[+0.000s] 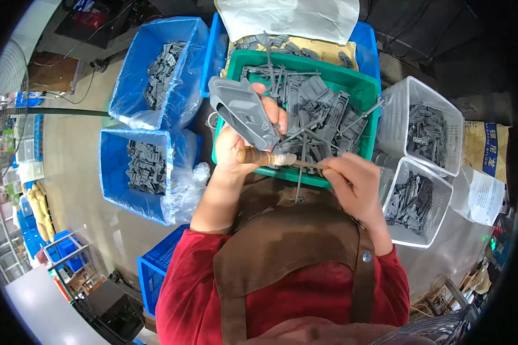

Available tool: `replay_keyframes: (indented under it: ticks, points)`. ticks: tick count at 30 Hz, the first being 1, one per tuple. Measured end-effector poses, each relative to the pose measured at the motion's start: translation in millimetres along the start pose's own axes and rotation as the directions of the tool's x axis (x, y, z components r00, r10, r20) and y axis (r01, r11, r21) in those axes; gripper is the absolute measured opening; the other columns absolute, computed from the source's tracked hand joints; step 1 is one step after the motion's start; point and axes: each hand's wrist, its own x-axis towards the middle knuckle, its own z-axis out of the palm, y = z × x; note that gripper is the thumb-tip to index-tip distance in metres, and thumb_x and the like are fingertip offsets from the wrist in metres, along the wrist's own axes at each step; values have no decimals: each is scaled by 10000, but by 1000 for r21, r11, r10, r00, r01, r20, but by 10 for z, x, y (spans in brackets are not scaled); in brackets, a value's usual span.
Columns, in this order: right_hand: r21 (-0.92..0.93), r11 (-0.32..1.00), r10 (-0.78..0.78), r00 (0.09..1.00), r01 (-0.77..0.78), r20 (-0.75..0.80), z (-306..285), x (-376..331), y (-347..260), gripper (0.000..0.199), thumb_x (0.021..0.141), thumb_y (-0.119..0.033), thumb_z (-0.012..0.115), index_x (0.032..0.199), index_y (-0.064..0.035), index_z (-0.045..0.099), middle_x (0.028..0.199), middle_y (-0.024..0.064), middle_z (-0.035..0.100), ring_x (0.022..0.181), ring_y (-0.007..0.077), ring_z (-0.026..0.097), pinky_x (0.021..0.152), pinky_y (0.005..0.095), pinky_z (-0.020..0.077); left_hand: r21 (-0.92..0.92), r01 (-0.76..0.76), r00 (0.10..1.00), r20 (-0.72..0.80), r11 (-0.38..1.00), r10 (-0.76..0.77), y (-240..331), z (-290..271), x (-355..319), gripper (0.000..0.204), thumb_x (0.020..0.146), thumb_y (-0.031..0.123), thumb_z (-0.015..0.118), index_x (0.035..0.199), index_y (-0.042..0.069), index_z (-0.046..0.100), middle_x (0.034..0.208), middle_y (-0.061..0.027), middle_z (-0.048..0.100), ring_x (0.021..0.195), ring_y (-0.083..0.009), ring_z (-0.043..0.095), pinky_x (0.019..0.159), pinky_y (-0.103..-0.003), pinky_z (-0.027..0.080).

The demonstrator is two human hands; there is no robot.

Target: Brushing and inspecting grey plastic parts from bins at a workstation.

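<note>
My left hand (236, 144) grips a flat grey moulded plastic part (243, 112), tilted up over the near-left corner of a green bin (360, 86). A wooden-handled tool (266, 157) lies across the same hand, its thin blade pointing right toward my right hand (354, 184). My right hand pinches the blade end together with a thin grey plastic sprue (300, 184) that hangs down over the bin's near rim. The green bin holds several tangled grey parts and runners (322, 115).
Two blue plastic-lined crates (149, 63) (141, 167) of small grey parts stand at left. Two white baskets (423, 123) (414, 201) of grey parts sit at right. A blue crate (155, 270) is at lower left. A white bag (288, 17) lies behind the green bin.
</note>
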Motion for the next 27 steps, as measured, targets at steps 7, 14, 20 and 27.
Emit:
replay_keyframes:
  ticks: [7, 14, 20, 27]
  points:
    - [12, 1000, -21, 998, 22, -61, 6, -31, 41, 66, 776, -21, 598, 817, 14, 636, 606, 97, 507, 486, 195, 450, 470, 291, 352, -71, 48, 999, -13, 996, -49, 38, 76, 16, 497, 853, 240, 599, 1261, 38, 401, 933, -74, 516, 867, -224, 463, 813, -324, 424]
    - [97, 994, -56, 990, 44, 126, -90, -73, 216, 79, 775, -29, 591, 820, 5, 647, 627, 94, 539, 521, 200, 496, 491, 291, 365, -335, -265, 944, -283, 904, 172, 718, -371, 200, 311, 875, 128, 548, 1158, 9, 496, 1132, -143, 530, 1058, -249, 479, 963, -370, 378]
    - [144, 988, 71, 987, -50, -144, -255, -141, 371, 133, 835, -85, 556, 842, 23, 634, 707, 83, 607, 602, 146, 515, 548, 251, 380, 197, -144, 701, -671, 970, 241, 1378, -824, 437, 445, 970, 297, 371, 1252, -46, 355, 1187, -241, 493, 1186, -313, 443, 1052, -414, 342]
    - [194, 970, 193, 953, -148, -234, -285, -167, 367, 188, 853, -149, 571, 826, 25, 639, 706, 62, 610, 574, 96, 475, 522, 227, 357, 850, 215, 850, -405, -480, -336, 110, -342, -87, 548, 803, 149, 599, 1263, -38, 368, 1143, -263, 464, 999, -389, 541, 869, -393, 438]
